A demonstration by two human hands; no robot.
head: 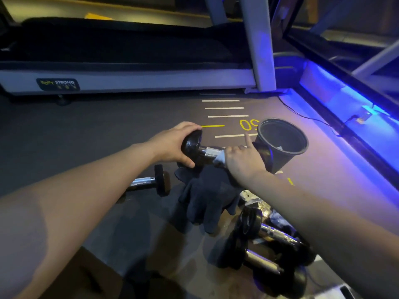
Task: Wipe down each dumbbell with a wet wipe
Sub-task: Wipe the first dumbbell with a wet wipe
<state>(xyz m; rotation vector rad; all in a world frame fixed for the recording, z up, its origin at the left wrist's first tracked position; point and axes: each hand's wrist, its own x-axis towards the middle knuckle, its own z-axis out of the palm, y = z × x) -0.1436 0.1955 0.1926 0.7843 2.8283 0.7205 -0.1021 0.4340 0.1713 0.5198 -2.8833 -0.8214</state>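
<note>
Head view shows your left hand cupped over one black end of the raised dumbbell, while your right hand wraps a white wet wipe around its chrome handle, index finger sticking up. Just beyond your right hand stands a dark bucket, tilted toward you, with a small pale scrap lying inside; what it is, you cannot tell. Dark gloves lie below the dumbbell on the floor, and three more dumbbells rest around them
</note>
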